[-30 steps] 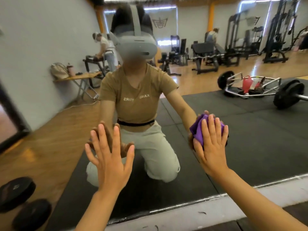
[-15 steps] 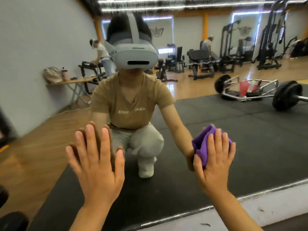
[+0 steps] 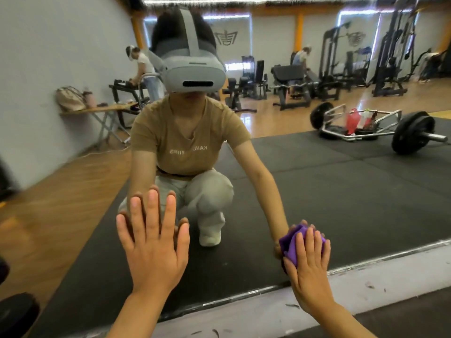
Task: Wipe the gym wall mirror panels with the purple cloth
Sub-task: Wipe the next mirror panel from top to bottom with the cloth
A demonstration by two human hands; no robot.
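1. Across nearly the whole view, the wall mirror [image 3: 341, 203] reflects a gym: wooden floor, black rubber mats, grey wall, weight machines at the back.
2. Below the glass runs a pale, scuffed wall strip [image 3: 390, 272], meeting dark floor at the bottom right.
3. Reflected on the mat to the right lies a loaded barbell [image 3: 412, 135]; a folding table [image 3: 102, 111] with a bag stands by the left wall.
4. Low on the glass, the left hand [image 3: 153, 242] lies flat, fingers spread and straight.
5. Right hand [image 3: 310, 264] presses the bunched purple cloth [image 3: 292, 245] against the mirror's lower edge, fingers straight over it.
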